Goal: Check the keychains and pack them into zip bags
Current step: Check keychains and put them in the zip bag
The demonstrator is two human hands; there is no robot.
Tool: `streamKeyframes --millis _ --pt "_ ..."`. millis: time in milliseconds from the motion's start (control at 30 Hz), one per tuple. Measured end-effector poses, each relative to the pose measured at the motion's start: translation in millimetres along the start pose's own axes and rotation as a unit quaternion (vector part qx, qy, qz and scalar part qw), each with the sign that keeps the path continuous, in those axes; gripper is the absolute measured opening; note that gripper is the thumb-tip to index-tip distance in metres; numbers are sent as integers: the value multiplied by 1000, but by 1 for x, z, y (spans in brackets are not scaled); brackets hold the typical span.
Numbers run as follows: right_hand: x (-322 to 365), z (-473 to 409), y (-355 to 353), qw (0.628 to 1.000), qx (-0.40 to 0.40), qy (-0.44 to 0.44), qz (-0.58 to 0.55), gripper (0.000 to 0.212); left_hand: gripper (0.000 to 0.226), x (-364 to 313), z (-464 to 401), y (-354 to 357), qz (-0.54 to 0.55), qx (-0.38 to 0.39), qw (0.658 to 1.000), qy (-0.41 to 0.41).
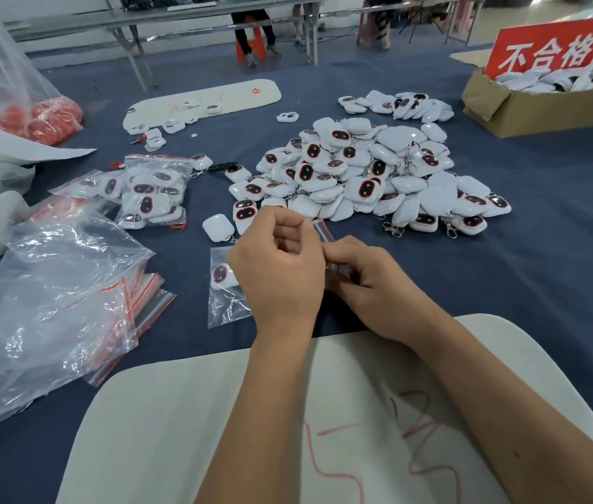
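Now: left hand [277, 271] and right hand [364, 274] both pinch small clear zip bag with red seal strip [324, 231], grip clamped at centre. Bag strip slants up-left to down-right between fingertips. Heap of white oval keychains [360, 172] just beyond, on blue worktop [542, 271], nearer right hand.

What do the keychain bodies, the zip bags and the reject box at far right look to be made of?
Keychain bodies: likely glossy white moulded plastic, judging by sharp highlights; clasps look like metal.
Zip bags: thin clear plastic film, crinkled and reflective, with red seal strips.
Reject box: plain brown cardboard, matte, flaps folded open.
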State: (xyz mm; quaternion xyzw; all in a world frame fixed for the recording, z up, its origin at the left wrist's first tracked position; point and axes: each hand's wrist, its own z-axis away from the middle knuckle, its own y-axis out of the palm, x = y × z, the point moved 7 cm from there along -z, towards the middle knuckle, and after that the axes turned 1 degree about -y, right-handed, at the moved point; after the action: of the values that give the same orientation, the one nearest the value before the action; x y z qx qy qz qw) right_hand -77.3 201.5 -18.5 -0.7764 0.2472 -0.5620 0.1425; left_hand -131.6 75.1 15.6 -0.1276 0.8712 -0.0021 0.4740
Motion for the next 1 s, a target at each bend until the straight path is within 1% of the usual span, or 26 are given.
streamKeyframes --millis 33,100,133,167,200,267,300,333,367,433,500,533,567,600,667,733,767,800,833,933,1000 --pt "-1 0 -2 1000 -21 2 6 49 11 2 -1 -1 1 -4 1000 -5" --pt "-3 2 -13 994 -109 10 29 33 11 4 -1 -1 6 -7 1000 -13" --pt "-4 3 -17 990 -133 18 46 26 12 5 0 -1 7 -6 1000 -15" --pt "-4 3 -16 990 -125 28 65 25 13 5 0 1 8 -3 1000 -17" --pt "-4 2 -12 993 -86 38 78 29 14 6 1 2 9 2 1000 -18" --pt "-5 1 0 997 2 47 67 38 15 6 2 5 7 13 1000 -19" --pt "-3 1 2 997 17 46 54 40 14 7 2 6 5 18 1000 -19" --pt "-1 1 0 998 3 45 43 41 12 7 2 7 4 23 1000 -19" --pt "0 1 -5 997 -37 49 36 42 10 7 2 8 6 31 999 -20" --pt "-5 3 -22 985 -152 70 34 41 7 5 4 12 13 51 999 -15" --pt "-11 5 -39 962 -244 97 82 34 5 2 7 19 33 80 996 -15" --pt "-13 4 -45 949 -266 106 129 30 5 2 9 24 42 104 993 -18" --pt "-15 -1 -49 939 -265 108 189 29 6 3 12 29 46 134 990 -24" --pt "-17 -8 -49 931 -242 104 252 32 7 5 15 35 40 166 985 -33" --pt "-25 -26 -43 920 -153 105 344 53 8 14 20 46 0 231 972 -46" --pt "-36 -38 -34 911 -61 124 389 69 11 19 23 53 -39 277 960 -36" --pt "-40 -41 -30 908 -37 132 397 71 13 20 23 54 -46 288 956 -30" --pt "-42 -42 -30 908 -37 133 395 69 15 21 22 54 -51 292 955 -26" --pt "-43 -42 -31 913 -55 127 384 64 16 23 20 53 -58 289 955 -23" --pt "-37 -32 -40 930 -135 101 326 41 19 29 13 46 -76 261 962 -25" --pt "-35 -28 -45 931 -158 97 314 29 21 30 9 42 -75 240 967 -32"
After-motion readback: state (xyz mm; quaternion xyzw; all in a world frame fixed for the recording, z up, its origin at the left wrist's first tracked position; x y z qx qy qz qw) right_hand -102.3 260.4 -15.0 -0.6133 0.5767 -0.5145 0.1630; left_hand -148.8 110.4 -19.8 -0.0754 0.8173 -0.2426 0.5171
